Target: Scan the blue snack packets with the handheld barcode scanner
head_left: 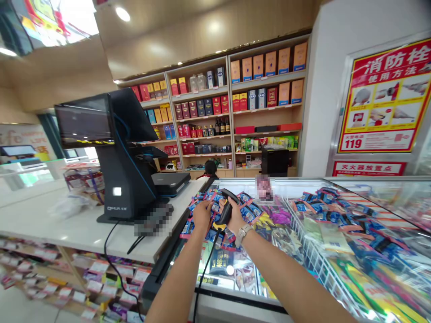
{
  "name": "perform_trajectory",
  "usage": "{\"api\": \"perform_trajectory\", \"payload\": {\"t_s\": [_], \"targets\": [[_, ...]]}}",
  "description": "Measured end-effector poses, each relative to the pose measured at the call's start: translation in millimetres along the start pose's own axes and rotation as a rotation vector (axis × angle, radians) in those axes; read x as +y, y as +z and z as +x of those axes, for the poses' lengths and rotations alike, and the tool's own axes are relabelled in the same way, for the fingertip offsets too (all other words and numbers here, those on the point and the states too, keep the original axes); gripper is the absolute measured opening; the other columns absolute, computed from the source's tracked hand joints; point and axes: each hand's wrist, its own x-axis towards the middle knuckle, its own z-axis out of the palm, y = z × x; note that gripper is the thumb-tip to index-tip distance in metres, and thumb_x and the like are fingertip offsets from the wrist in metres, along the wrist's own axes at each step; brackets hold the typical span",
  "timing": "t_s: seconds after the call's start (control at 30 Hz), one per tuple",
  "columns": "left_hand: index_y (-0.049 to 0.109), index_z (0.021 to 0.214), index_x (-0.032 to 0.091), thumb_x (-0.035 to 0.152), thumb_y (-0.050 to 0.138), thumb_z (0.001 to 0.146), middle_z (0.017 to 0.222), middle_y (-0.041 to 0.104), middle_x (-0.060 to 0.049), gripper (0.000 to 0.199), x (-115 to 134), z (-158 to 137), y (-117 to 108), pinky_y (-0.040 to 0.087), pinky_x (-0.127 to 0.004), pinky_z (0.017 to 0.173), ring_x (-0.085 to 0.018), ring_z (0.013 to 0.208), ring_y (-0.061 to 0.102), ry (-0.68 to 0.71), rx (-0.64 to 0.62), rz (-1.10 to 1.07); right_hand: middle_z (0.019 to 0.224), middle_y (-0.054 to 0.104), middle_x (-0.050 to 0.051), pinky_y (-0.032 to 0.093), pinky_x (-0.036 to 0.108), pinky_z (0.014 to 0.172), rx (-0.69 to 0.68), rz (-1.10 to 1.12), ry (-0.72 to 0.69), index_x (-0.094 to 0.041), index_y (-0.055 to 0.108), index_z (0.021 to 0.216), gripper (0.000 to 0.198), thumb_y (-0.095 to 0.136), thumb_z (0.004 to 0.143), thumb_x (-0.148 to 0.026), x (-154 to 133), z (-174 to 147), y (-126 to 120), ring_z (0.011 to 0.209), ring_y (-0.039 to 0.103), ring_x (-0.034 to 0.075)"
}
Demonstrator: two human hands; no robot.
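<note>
A black and yellow barcode scanner [224,213] is in my right hand [235,219], with the fingers wrapped around its handle and a cable running down from it. Just to its left, my left hand [203,215] has its thumb and fingers pinched together. What they hold, if anything, is too small to make out. Both hands are over a chest freezer [158,287] with a glass top. Around and beneath them lie many small blue and pink packets [249,211]; I cannot tell whether these are on the glass or under it. A light-banded watch [244,232] is on my right wrist.
To the left, a black checkout terminal [124,179] stands on a white counter [33,220]. Wire baskets [313,255] divide packaged goods at right. Shelves [202,94] of boxed bottles line the back wall. The top of a person's head [211,168] shows behind the freezer.
</note>
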Motion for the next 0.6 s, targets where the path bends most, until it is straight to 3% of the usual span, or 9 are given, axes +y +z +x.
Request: {"api": "perform_trajectory", "payload": {"t_s": [0.13,0.3,0.43,0.6], "targets": [[0.076,0.104,0.022,0.028,0.052,0.092,0.121,0.07,-0.008,0.027,2,2,0,0.045,-0.039,0.102,-0.025,0.115,0.062,0.018,0.032,0.014,0.078,0.073,0.005,0.056,0.027,0.071,0.077,0.078,0.054,-0.021,0.063,0.074,0.023,0.062,0.084,-0.041,-9,-5,4,0.082,0.07,0.019],[0.073,0.11,0.024,0.024,0.052,0.09,0.121,0.07,-0.007,0.029,36,9,8,0.045,-0.044,0.105,-0.025,0.118,0.061,0.217,0.177,-0.177,0.097,0.075,0.007,0.057,0.028,0.08,0.042,0.102,-0.046,-0.021,0.067,0.083,0.019,0.06,0.087,-0.038,-67,-24,-17,0.098,0.07,0.019],[0.074,0.106,0.025,0.022,0.053,0.089,0.112,0.073,-0.005,0.027,100,6,37,0.049,-0.042,0.101,-0.023,0.109,0.065,0.357,0.098,-0.364,0.094,0.076,0.006,0.057,0.029,0.084,0.142,0.038,-0.254,-0.021,0.068,0.084,0.015,0.063,0.086,-0.035,-135,-48,-78,0.096,0.071,0.019],[0.075,0.1,0.025,0.019,0.061,0.082,0.109,0.074,-0.006,0.023,183,-13,106,0.05,-0.041,0.099,-0.024,0.108,0.066,0.4,-0.189,-0.531,0.09,0.076,0.008,0.058,0.027,0.08,0.369,-0.082,-0.418,-0.019,0.069,0.082,0.015,0.064,0.085,-0.033,-211,-81,-166,0.089,0.073,0.019]]}}
